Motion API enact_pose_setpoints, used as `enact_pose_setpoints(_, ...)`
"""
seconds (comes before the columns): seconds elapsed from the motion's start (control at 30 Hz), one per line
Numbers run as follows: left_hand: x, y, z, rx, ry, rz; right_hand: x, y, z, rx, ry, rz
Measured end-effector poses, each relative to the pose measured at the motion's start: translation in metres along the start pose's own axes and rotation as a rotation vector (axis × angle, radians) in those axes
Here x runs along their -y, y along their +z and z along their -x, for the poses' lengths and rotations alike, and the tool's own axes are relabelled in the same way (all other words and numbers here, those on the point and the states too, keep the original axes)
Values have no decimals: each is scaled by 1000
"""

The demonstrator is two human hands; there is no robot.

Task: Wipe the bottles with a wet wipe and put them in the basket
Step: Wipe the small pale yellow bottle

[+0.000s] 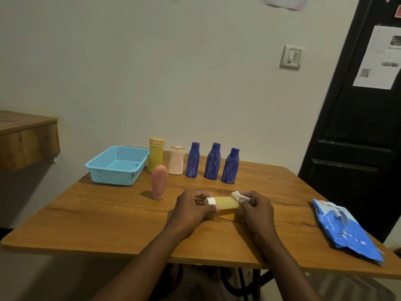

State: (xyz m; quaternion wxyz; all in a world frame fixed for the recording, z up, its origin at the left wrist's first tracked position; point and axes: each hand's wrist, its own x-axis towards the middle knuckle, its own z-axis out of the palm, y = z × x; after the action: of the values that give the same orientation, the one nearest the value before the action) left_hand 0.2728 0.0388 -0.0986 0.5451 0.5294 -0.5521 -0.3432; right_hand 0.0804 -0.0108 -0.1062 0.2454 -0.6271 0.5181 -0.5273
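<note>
Left hand (191, 206) grips the cap end of a small yellow plastic bottle with a white cap (225, 202), held sideways just above the wooden table (108, 224). Right hand (256, 208) pinches a bunched white wet wipe (237, 195) against the bottle's base end.

I see nothing in the light blue perforated plastic basket (112, 177), so I judge this is the first bottle, mid-wipe.

Left to wipe, upright behind:
- tall yellow flip-cap bottle (155, 155)
- pale squat bottle (176, 160)
- three dark blue bottles (212, 161)
- pink tube (159, 182), nearer me

The pink tube stands close to the route to the basket; I would steer around it. The blue wipe packet (347, 229) lies far right, well apart.
</note>
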Motion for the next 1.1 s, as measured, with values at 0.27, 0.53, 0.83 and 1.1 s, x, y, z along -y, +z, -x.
enact_pose_setpoints(0.27,-2,-4,-6,-42,-103,178,6,-6,5,38,56,-323)
enact_pose_setpoints(0.53,0,-6,-8,-59,-168,290,6,0,7,5,-223,-94)
enact_pose_setpoints(0.83,-10,-5,-3,91,-222,438,2,0,2,76,25,-293)
enact_pose_setpoints(1.1,-13,1,4,134,-129,261,7,-1,5,143,10,-292)
